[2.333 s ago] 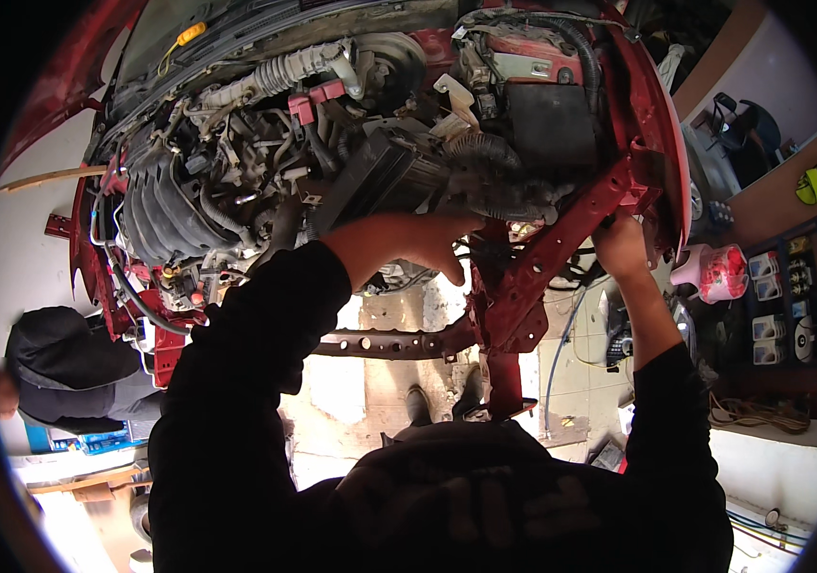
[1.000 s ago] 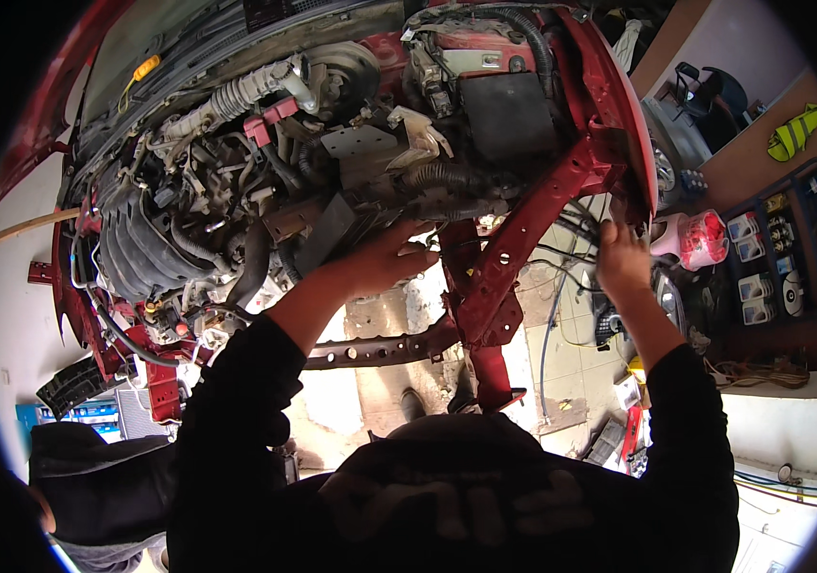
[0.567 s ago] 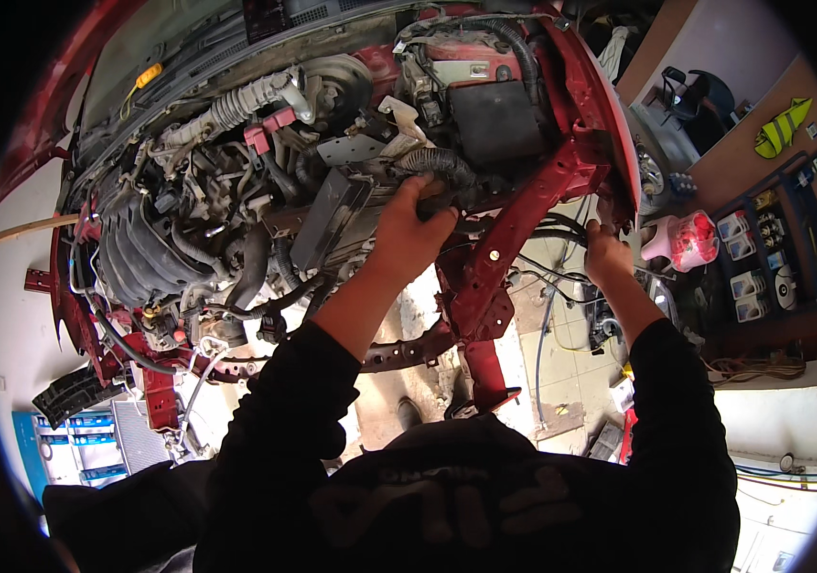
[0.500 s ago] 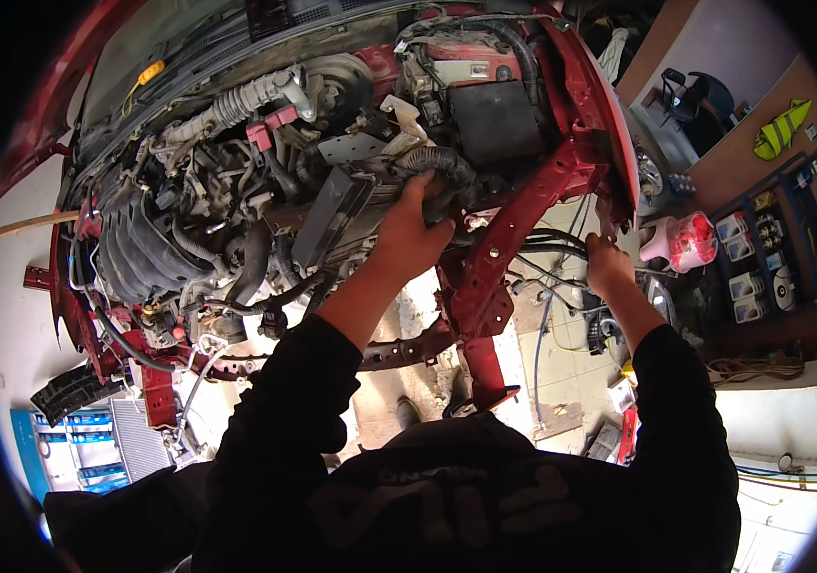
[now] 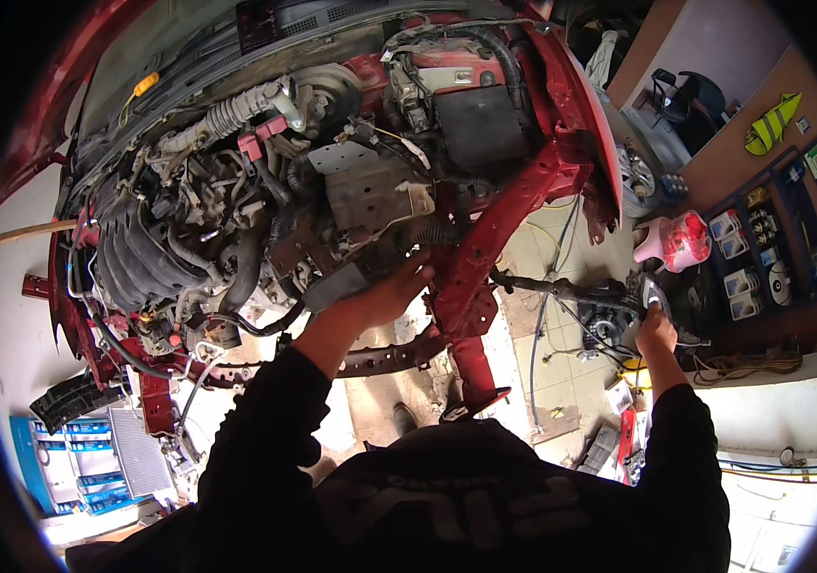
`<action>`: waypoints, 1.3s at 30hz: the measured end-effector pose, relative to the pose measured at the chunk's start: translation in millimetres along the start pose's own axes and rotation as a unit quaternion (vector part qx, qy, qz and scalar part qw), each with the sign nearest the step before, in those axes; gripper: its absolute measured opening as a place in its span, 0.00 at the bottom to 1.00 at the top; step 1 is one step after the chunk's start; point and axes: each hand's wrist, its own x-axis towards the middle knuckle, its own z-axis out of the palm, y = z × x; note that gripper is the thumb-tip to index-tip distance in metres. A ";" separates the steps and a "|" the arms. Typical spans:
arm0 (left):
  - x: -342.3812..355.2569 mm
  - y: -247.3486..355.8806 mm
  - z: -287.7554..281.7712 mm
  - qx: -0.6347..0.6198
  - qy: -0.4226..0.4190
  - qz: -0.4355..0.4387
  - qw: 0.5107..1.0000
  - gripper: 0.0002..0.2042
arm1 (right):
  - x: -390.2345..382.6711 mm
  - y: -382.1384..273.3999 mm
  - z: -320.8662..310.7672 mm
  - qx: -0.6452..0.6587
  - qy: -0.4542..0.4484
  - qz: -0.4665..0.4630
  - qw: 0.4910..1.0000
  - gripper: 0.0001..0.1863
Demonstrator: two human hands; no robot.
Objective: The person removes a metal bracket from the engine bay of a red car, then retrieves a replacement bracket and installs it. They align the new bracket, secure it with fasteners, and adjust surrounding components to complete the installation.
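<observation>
My right hand (image 5: 657,334) is closed around the end of a thick black wiring harness (image 5: 561,286), near its connectors. The harness stretches out sideways from the red front rail (image 5: 485,258). My left hand (image 5: 394,294) reaches into the engine bay beside that rail, fingers bent in next to a black corrugated hose (image 5: 432,231). What its fingertips grip is hidden. Under the left wrist a flat dark box (image 5: 337,286) lies tilted. Beyond it sits a dirty metal bracket plate (image 5: 365,201).
The engine (image 5: 146,248) fills the left of the bay, with a black square box (image 5: 481,124) at the far right. A red crossbar (image 5: 380,363) spans the front. On the right stand a pink container (image 5: 681,239) and a tool board (image 5: 762,239). Cables lie on the tiled floor.
My right hand has moved right and nearer, drawing the harness out. My left hand has come down toward the rail. The dark box has tipped lower, exposing the bracket plate.
</observation>
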 end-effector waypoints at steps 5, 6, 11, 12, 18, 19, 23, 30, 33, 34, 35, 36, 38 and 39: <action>-113.7 -0.3 2.6 0.202 -0.026 0.026 0.979 0.39 | -20.5 -9.1 52.9 0.050 -0.080 0.050 0.994 0.22; -134.7 0.4 6.7 0.239 -0.020 0.044 0.970 0.33 | -24.2 -13.3 64.1 0.050 -0.113 0.086 0.989 0.24; -170.4 -13.7 30.5 0.325 0.351 0.094 0.873 0.34 | -55.3 -32.8 113.5 0.037 -0.175 0.020 0.984 0.18; -161.1 -20.2 36.3 0.359 0.377 0.090 0.849 0.38 | -62.2 -36.6 119.3 0.046 -0.166 0.012 0.985 0.18; -103.2 -50.6 16.1 0.401 0.412 0.102 0.812 0.41 | -77.5 -55.1 121.1 0.127 -0.181 0.034 0.975 0.19; -102.0 -46.8 8.9 0.462 0.364 0.085 0.804 0.40 | -76.8 -55.4 120.0 0.134 -0.190 0.030 0.972 0.21; -108.5 10.4 -35.9 0.355 0.252 -0.025 0.900 0.41 | -73.0 -54.0 130.3 0.201 -0.247 -0.010 0.948 0.24; -76.0 139.9 -105.7 0.451 0.076 -0.141 0.878 0.39 | -65.9 -75.3 184.7 0.345 -0.251 -0.098 0.899 0.27; -56.2 147.5 -122.6 0.427 0.055 -0.079 0.899 0.42 | -44.6 -77.4 191.7 0.451 -0.198 0.013 0.870 0.20; -50.0 146.0 -126.8 0.410 0.055 -0.075 0.907 0.43 | -32.7 -73.2 190.7 0.485 -0.159 0.037 0.859 0.20; -44.4 145.7 -132.7 0.394 0.054 -0.070 0.915 0.44 | -20.9 -68.0 188.6 0.519 -0.120 0.059 0.844 0.20; -38.1 147.3 -140.6 0.428 0.047 -0.120 0.894 0.46 | -7.7 -62.7 185.7 0.501 -0.090 0.069 0.858 0.19; -23.2 147.6 -150.9 0.369 0.030 -0.089 0.925 0.47 | 16.8 -52.1 180.0 0.448 -0.048 0.063 0.890 0.18; -16.7 147.6 -154.3 0.318 0.021 -0.065 0.946 0.47 | 26.4 -47.4 177.0 0.406 -0.040 0.054 0.911 0.18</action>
